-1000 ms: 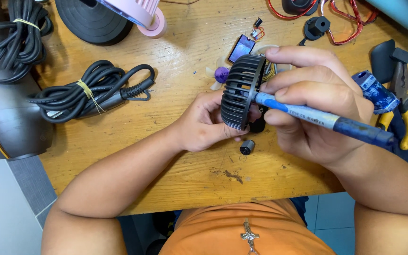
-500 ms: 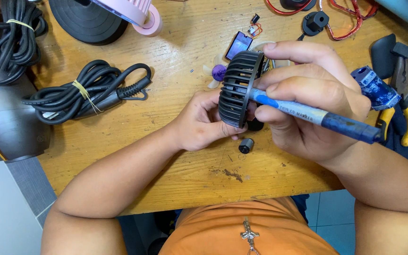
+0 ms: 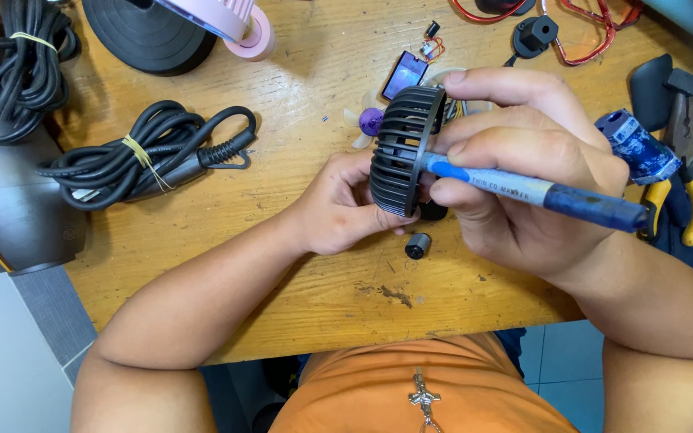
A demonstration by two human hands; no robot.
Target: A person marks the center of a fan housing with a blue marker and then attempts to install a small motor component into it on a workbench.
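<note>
The tip of the blue marker pen with a white label band [image 3: 539, 192] is hidden behind the round black plastic fan grille with slats [image 3: 404, 151], so I cannot tell what it touches; the fingertips of the left hand [image 3: 338, 204] are also hidden behind the grille; small parts beyond the grille, a purple hub with pale blades [image 3: 369, 122] and a small blue flat piece [image 3: 404, 74], are partly covered by it. The grille stands on its edge between both hands, just above the wooden table [image 3: 314, 281]; the left hand is closed on its left side and lower rim; the right hand [image 3: 515, 172] is closed around the pen, its index finger resting on the top of the grille. A small black cylinder [image 3: 417, 245] lies on the table just below the grille; the bundled black cable with a yellow tie [image 3: 142, 160] lies well apart at the left.
</note>
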